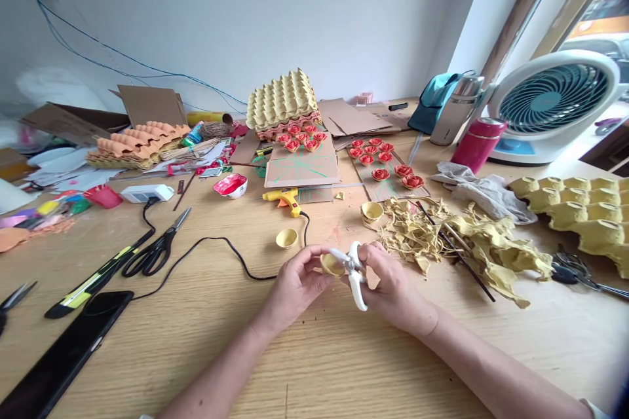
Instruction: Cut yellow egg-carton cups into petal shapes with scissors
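Note:
My left hand [301, 280] is closed on a small yellow egg-carton cup [333, 265], thumb below and fingers behind. White-handled scissors [354, 275] are in my right hand [393, 285], their blades at the cup's rim. Whether the blades are cutting the rim, I cannot tell. Just beyond my left hand, another yellow cup [287, 238] sits by itself on the table. A short stack of such cups [372, 211] stands beyond my right hand, beside a heap of torn yellow carton scraps [415, 236].
A yellow glue gun [285, 198] and its black cord lie ahead. Red paper roses [378, 160] rest on cardboard. Black scissors [156, 249], a utility knife [93, 278] and a black tablet-like device [69, 353] lie left. Egg trays [584, 209] and a fan [553, 105] stand right.

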The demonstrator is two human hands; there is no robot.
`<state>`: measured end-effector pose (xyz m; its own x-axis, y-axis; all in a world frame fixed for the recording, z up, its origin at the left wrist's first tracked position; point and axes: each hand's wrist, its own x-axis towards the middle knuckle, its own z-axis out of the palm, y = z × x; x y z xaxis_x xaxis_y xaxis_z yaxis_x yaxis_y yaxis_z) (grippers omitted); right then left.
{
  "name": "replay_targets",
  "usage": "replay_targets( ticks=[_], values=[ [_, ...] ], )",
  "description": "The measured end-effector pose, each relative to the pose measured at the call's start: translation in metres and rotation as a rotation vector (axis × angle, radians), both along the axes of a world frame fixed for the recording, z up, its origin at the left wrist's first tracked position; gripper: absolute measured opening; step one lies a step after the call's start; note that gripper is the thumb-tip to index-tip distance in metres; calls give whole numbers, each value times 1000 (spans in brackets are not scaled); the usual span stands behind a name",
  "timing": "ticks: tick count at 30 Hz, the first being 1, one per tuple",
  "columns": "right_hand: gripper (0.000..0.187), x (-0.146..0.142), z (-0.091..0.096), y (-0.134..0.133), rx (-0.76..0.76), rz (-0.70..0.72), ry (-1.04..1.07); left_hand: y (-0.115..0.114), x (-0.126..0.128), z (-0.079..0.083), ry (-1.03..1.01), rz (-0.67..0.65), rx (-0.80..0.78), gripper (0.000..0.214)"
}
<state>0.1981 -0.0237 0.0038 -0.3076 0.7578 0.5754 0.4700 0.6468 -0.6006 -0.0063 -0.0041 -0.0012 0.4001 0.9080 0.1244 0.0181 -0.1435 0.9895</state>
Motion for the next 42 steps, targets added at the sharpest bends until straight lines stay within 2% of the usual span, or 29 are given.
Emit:
replay_targets(
  ticks=[5, 8, 10, 14, 18, 20, 22, 23, 25, 28, 30, 33, 37, 39, 42],
  values=[
    [10, -3, 9, 0, -302, -88, 238, 1, -5, 5, -25, 104, 166, 33],
    [19, -8, 10, 1, -524, -57, 339, -3, -3, 8, 56, 119, 266, 32],
    [24, -11, 9, 2, -595, -32, 387, -6, -1, 8, 128, 119, 315, 32],
    [20, -14, 9, 2, -572, -46, 415, -10, 0, 8, 261, 96, 387, 32],
    [15, -8, 11, 4, -517, -120, 323, -7, -10, 15, 380, 118, 539, 43],
    [14, -4, 12, 5, -489, -186, 256, 2, -21, 16, 458, 234, 628, 49],
    [15, -1, 12, 6, -479, -237, 215, 17, -34, 12, 590, 415, 673, 58],
    [15, 0, 12, 6, -481, -250, 204, 25, -41, 8, 649, 484, 660, 63],
    [15, 0, 11, 7, -485, -252, 195, 41, -53, -2, 743, 533, 606, 64],
    [14, -1, 8, 7, -464, -245, 188, 54, -62, -13, 796, 466, 519, 53],
    [13, -2, 7, 7, -445, -236, 181, 53, -59, -12, 774, 447, 521, 44],
    [11, -3, 8, 6, -433, -223, 172, 38, -46, -2, 706, 401, 585, 42],
    [9, -4, 12, 5, -435, -210, 158, 10, -19, 10, 631, 176, 587, 44],
    [8, -4, 13, 4, -426, -203, 158, 1, -9, 12, 612, 97, 575, 45],
    [12, -5, 13, 4, -419, -213, 144, -6, -1, 13, 575, 60, 544, 46]
  ],
)
